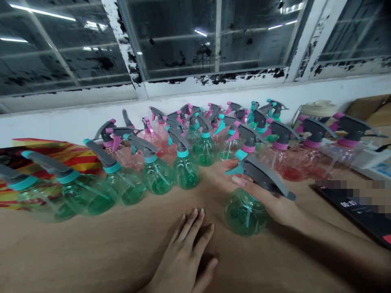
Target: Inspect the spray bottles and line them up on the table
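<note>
The right hand (275, 205) has its grip wrapped around a green spray bottle (246, 213). The fingers curl round the neck just below the grey trigger head, and the thumb side is hidden behind the bottle. The bottle stands upright on the brown counter (91, 252), in front of the crowd of other bottles and a little apart from them, with its teal nozzle pointing left. Its round body is clear green plastic, and a thin dip tube shows inside.

The left hand (186, 252) lies palm down on the counter just left of this bottle. Its grip is released and the fingers are stretched out together, holding nothing and not touching the bottle.

Behind the hands stand many more bottles of the same shape. A row of green bottles (155, 175) with teal collars curves off to the left, and pink bottles (290, 162) with pink collars gather toward the middle and right. All have grey trigger heads. No print on any of them can be made out from here.

A red and yellow striped bag (70, 156) lies at the left edge behind the green row. At the right, a dark flat device (360, 211) rests on the counter. It shows pale digits that look like "00:07", and the strip above them is pixelated and unreadable. A cream-lidded container (317, 109) and a cardboard box (372, 108) sit by the white wall, under a window (183, 36) with peeling paint on its frame.
</note>
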`<act>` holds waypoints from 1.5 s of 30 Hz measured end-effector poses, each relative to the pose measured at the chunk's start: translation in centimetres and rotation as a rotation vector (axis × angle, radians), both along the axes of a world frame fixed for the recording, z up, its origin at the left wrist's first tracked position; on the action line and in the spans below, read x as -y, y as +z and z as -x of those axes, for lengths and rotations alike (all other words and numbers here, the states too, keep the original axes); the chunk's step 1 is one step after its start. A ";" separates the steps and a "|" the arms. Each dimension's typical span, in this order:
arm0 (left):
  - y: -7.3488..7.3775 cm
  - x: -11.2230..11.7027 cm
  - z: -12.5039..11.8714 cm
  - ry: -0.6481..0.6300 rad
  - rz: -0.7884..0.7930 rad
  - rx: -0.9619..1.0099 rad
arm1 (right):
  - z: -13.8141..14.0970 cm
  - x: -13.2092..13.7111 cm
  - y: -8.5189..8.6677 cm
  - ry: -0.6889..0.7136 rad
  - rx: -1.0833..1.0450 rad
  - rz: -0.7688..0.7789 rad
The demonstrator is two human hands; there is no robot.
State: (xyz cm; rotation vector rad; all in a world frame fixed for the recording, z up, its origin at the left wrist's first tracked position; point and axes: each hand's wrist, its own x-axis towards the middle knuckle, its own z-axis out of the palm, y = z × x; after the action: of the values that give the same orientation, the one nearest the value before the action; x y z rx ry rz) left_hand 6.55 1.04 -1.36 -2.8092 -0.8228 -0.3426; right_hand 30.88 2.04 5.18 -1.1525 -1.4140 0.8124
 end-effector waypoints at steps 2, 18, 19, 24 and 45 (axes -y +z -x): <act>-0.1 0.0 0.0 -0.001 0.003 0.000 | 0.0 0.0 0.0 0.006 0.015 -0.014; 0.2 0.2 0.0 0.013 0.029 0.001 | -0.3 -0.1 -0.5 -0.034 0.054 -0.035; 0.2 0.2 0.0 0.011 0.026 0.000 | -0.4 -0.1 -0.6 -0.044 0.056 -0.033; 0.0 0.0 0.0 0.003 0.026 0.005 | -0.7 0.0 -0.8 -0.109 0.137 -0.038; 0.0 0.2 0.0 0.006 0.027 0.012 | -0.3 -0.1 0.1 0.046 0.032 0.040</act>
State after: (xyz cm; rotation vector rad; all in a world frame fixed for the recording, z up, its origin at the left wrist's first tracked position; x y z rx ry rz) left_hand 6.59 0.79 -1.37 -2.8313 -0.8448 -0.3507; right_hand 31.15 2.18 5.26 -1.1719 -1.4609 0.8618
